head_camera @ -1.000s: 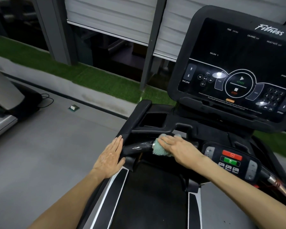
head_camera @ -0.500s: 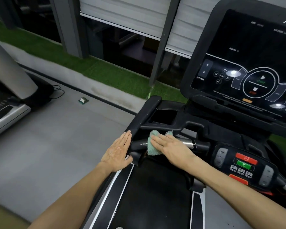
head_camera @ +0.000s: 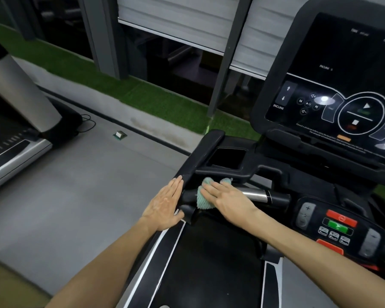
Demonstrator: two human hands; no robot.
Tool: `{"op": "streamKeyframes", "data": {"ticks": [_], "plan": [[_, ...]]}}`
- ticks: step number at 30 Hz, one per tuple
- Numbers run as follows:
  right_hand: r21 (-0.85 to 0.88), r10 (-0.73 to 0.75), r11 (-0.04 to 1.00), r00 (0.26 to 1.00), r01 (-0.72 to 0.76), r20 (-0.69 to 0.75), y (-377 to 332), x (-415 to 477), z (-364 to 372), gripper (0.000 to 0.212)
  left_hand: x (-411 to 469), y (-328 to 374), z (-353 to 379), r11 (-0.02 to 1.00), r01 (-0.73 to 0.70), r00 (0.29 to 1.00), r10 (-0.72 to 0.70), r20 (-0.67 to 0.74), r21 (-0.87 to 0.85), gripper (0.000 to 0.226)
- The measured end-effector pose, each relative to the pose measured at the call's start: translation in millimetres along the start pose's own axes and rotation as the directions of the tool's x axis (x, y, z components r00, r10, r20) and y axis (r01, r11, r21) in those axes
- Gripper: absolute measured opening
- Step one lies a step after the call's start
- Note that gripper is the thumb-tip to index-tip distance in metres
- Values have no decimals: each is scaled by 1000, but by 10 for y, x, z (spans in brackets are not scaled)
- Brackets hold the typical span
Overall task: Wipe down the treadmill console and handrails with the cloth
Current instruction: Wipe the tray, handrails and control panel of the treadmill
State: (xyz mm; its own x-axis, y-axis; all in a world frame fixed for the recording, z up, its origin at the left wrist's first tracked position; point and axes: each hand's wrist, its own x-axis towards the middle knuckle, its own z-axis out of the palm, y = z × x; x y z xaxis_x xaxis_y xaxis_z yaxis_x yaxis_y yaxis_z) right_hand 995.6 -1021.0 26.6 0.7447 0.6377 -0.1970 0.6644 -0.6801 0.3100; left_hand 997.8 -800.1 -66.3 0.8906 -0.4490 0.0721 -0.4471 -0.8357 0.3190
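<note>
A teal cloth [head_camera: 202, 200] lies over the front handlebar [head_camera: 257, 195] of the black treadmill, where the bar's silver sensor grip begins. My right hand [head_camera: 226, 197] presses flat on the cloth with straight fingers. My left hand [head_camera: 165, 205] rests flat against the outer side of the left handrail [head_camera: 200, 156], fingers straight and together. The big console screen [head_camera: 333, 85] rises at the upper right, and a lower button panel [head_camera: 336, 223] with red and green keys sits to the right of my right forearm.
The treadmill belt [head_camera: 207, 263] runs below my arms. A second treadmill [head_camera: 16, 138] stands at far left across a grey floor, with a cable and a small box [head_camera: 120, 134] near it. A green turf strip [head_camera: 142, 94] and window posts line the back.
My right hand has slid the cloth leftward along the handlebar, uncovering more of the silver grip. My left hand stays on the handrail. The view has shifted left.
</note>
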Motion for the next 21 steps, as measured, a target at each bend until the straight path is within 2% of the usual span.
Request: {"op": "streamKeyframes", "data": {"ticks": [4, 7, 10, 13, 18, 21], "plan": [[2, -19, 1000, 999, 19, -43, 185, -217, 19, 72, -11, 1, 10, 1000, 13, 1000, -13, -1, 3, 89], [-31, -30, 999, 998, 28, -47, 80, -76, 16, 68, -5, 13, 24, 1000, 19, 1000, -19, -11, -9, 89], [-47, -76, 996, 996, 78, 44, -147, 227, 32, 59, -1, 2, 22, 1000, 11, 1000, -11, 3, 3, 89], [-32, -77, 996, 996, 78, 35, -217, 334, 24, 58, 5, -9, 10, 1000, 11, 1000, -10, 15, -12, 88], [41, -130, 991, 991, 130, 13, 56, 70, 52, 60, -7, 1, -10, 1000, 2, 1000, -3, -8, -29, 88], [75, -75, 994, 997, 75, 1, 122, -21, 33, 67, -3, 2, 8, 1000, 7, 1000, -7, -23, -20, 86]]}}
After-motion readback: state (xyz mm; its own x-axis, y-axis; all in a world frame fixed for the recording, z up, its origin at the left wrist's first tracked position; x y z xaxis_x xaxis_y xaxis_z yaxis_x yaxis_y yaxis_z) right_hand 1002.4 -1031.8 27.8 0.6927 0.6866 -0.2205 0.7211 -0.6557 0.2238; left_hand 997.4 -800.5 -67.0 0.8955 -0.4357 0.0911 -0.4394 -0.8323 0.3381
